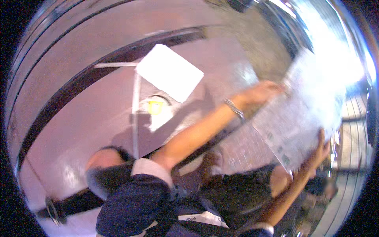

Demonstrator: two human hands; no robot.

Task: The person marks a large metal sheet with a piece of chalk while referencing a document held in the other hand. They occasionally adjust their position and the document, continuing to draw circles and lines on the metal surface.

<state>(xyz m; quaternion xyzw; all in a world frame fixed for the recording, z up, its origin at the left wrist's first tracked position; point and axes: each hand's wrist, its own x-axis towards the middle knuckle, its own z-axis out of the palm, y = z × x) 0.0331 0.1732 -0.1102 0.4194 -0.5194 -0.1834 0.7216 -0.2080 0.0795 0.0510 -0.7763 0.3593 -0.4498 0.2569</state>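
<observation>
A large greyish-white printed sheet (300, 114), thin and partly washed out by glare, is held up at the right. My left hand (265, 91) reaches across to its near-left edge, fingers closed there; the hand is slightly blurred. Along the sheet's lower right side, my right hand (320, 152) grips its edge, with part of the fingers against the sheet. A braided bracelet (235, 109) circles my left wrist. To the left of that forearm lies a flat white square stack or pad (169, 73), beside a small yellow object (155, 107) whose kind I cannot make out.
The stack rests on a broad pinkish-brown surface (79, 130) with a dark curved edge strip (63, 91). A thin pale strip (136, 114) runs along that surface. Slatted panels (353, 142) stand at the far right. Brownish floor (256, 39) shows at the top.
</observation>
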